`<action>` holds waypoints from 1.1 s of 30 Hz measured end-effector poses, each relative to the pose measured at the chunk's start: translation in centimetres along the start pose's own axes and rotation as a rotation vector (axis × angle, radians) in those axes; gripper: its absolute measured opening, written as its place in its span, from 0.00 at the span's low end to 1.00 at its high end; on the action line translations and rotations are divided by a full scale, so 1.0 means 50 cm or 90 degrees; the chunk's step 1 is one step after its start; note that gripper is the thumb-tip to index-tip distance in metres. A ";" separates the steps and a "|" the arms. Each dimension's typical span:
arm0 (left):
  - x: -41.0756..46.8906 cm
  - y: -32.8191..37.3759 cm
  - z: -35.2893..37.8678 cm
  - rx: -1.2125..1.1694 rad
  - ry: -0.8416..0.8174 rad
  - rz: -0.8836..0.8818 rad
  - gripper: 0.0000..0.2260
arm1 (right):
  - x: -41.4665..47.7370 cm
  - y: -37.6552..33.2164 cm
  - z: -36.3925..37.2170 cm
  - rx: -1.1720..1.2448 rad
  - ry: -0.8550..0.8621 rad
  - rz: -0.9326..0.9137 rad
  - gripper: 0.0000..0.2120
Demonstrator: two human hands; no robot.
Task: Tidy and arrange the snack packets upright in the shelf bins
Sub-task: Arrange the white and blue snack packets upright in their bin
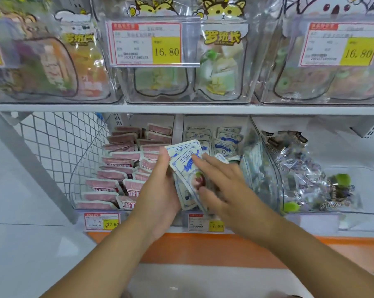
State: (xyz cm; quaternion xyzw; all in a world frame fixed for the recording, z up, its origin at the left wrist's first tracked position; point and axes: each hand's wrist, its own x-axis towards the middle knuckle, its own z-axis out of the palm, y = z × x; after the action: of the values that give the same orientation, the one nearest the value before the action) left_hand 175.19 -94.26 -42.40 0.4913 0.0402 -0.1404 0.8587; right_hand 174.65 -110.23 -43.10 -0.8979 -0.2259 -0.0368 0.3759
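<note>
Squaring blue-and-white snack packets (187, 166) at frame centre, I grip the stack in my left hand (160, 190), my right hand (220, 181) laying flat fingers on it; next, I judge, stand them upright in the middle bin (179, 128) behind.

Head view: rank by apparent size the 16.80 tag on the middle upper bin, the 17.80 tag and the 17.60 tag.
1. 16.80 tag: clearly largest.
2-3. 17.80 tag and 17.60 tag, both on the lower rail: they look about alike, so I'm not ranking one over the other.
</note>
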 end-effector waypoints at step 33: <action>0.005 0.058 -0.058 0.207 0.035 0.056 0.21 | 0.014 0.055 -0.014 0.078 0.195 -0.155 0.27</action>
State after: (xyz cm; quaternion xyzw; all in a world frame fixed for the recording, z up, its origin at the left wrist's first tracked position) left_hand 176.42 -90.45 -41.54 0.6288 0.0190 -0.0942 0.7716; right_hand 176.52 -112.15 -44.21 -0.8234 -0.2746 -0.2045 0.4525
